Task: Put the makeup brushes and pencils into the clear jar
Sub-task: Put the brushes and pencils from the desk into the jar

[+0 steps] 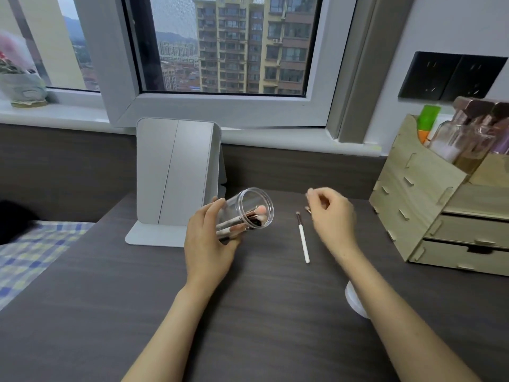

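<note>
On the dark wood-grain desk [137, 312], at about the centre of your view, your left hand [209, 244] is wrapped around the clear jar [249, 209], fingers clamped on its body, tipping it so the open mouth faces toward three o'clock and a little toward you. Inside it you can see several makeup brushes [248, 217], pink and dark bristle heads up near the rim, pale handles running back under your palm.

Over at three o'clock from the jar, your right hand [332, 216] hovers just above the desk, fingers loosely curled with thumb and forefinger drawn near each other; whether they pinch anything, you cannot tell from this blur. A small rose-gold tip [308, 210] peeks out just beside that hand, at its nine o'clock edge.

Between your two hands lies one white-handled brush [303, 239] flat on the desk, bristles pointing to twelve o'clock, handle toward six, apart from both hands.

Behind the jar at eleven o'clock stands a grey folding mirror [176, 175]. At three o'clock sits a wooden organiser [421, 205] with bottles [451, 136] in its top. A white lid [354, 300] shows at five o'clock, partly hidden by your right forearm.
</note>
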### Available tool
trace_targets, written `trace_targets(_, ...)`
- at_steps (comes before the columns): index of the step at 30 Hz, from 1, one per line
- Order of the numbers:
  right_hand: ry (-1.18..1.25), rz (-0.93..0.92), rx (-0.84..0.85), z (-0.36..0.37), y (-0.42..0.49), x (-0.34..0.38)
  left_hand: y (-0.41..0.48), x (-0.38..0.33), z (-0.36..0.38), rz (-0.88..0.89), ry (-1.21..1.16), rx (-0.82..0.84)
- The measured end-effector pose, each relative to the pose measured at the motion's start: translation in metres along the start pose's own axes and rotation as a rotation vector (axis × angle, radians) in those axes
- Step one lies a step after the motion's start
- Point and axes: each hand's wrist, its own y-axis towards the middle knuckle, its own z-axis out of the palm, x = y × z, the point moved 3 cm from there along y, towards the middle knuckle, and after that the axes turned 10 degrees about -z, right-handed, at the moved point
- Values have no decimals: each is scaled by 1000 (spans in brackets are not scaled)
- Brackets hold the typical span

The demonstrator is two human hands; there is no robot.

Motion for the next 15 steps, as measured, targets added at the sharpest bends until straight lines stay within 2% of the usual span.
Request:
trace_targets(2, -402, 77, 167, 8, 11, -34, 0, 0, 1, 7, 0, 4)
trace_targets(3, -508, 111, 285, 13, 13, -47, 0, -1, 1, 11, 1, 8)
trace_targets(4, -566, 140, 387, 19, 15, -56, -1, -1, 1, 15, 4, 10)
trace_targets(6, -634, 151, 490, 29, 16, -69, -2, -1, 1, 31, 10, 9)
trace_targets(12, -641, 173, 561, 36, 34, -73, -1, 0, 1, 45, 10, 11)
trace_targets(15, -335, 172, 369, 18, 45, -58, -1, 0, 1, 37, 6, 5)
